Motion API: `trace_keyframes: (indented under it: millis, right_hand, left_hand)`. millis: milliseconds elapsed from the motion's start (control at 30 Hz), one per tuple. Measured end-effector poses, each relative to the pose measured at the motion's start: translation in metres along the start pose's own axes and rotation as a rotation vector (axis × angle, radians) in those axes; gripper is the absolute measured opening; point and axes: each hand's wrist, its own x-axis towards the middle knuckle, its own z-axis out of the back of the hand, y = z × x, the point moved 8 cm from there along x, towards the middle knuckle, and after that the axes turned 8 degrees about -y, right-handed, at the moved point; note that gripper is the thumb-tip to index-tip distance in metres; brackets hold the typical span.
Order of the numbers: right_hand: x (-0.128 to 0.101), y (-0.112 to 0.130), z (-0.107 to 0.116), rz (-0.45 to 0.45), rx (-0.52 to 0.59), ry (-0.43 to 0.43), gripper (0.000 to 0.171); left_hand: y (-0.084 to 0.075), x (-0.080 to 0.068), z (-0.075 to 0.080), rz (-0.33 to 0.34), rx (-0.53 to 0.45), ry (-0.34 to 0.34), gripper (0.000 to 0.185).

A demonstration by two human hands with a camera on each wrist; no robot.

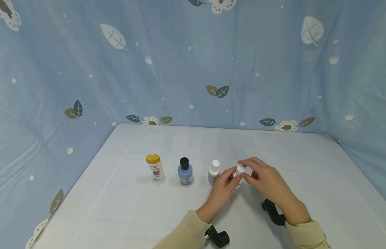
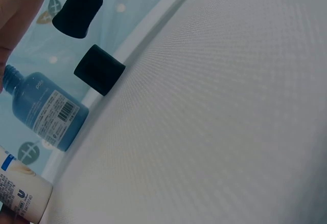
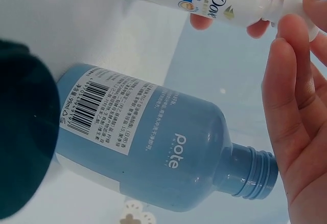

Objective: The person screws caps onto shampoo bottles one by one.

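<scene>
Fingers [image 1: 242, 175] of both hands pinch small white bottle [image 1: 239, 173] (cap end), w/ capped bottle [image 1: 214, 172] just left—likely knocked if grip slips.

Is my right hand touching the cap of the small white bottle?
Touching. The head view shows right hand fingertips pinching the white cap.

Backdrop cloth [image 1: 180, 69] was pale blue, printed with white and dark leaves. Table [image 1: 304, 180] was white. Bottles: one white with yellow cap [image 1: 154, 167], one blue with black cap [image 1: 185, 172], two white with white caps [image 1: 214, 172] [image 1: 239, 172]. Sleeves [image 1: 183, 233] were beige.
</scene>
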Motion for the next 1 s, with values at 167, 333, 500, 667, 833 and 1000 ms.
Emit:
trace_keyframes:
  millis: [167, 333, 500, 667, 833, 1000]
  right_hand:
    - [0.0003, 0.0010, 0.0000, 0.026, -0.012, -0.009, 0.036]
    - [0.0002, -0.0004, -0.0013, 0.021, -0.009, 0.005, 0.036]
    - [-0.0008, 0.0000, -0.0015, 0.023, -0.009, 0.008, 0.036]
    - [-0.0011, -0.0004, -0.0008, 0.006, -0.007, 0.007, 0.034]
    - [-0.0014, -0.0023, -0.0010, -0.026, -0.018, 0.009, 0.033]
    - [-0.0011, -0.0051, -0.0013, -0.062, -0.033, 0.011, 0.034]
  left_hand:
    - [-0.0012, 0.0002, -0.0001, -0.017, 0.007, 0.003, 0.037]
    - [-0.0015, 0.0004, 0.0005, -0.019, 0.014, 0.004, 0.037]
    - [-0.0009, -0.0002, 0.0007, -0.013, 0.016, 0.007, 0.037]
    - [-0.0013, -0.0008, 0.0005, -0.010, 0.009, 0.010, 0.036]
    - [-0.0015, -0.0018, 0.0013, -0.005, 0.004, 0.000, 0.035]
    - [-0.0021, -0.0005, 0.0012, -0.017, 0.005, -0.011, 0.035]
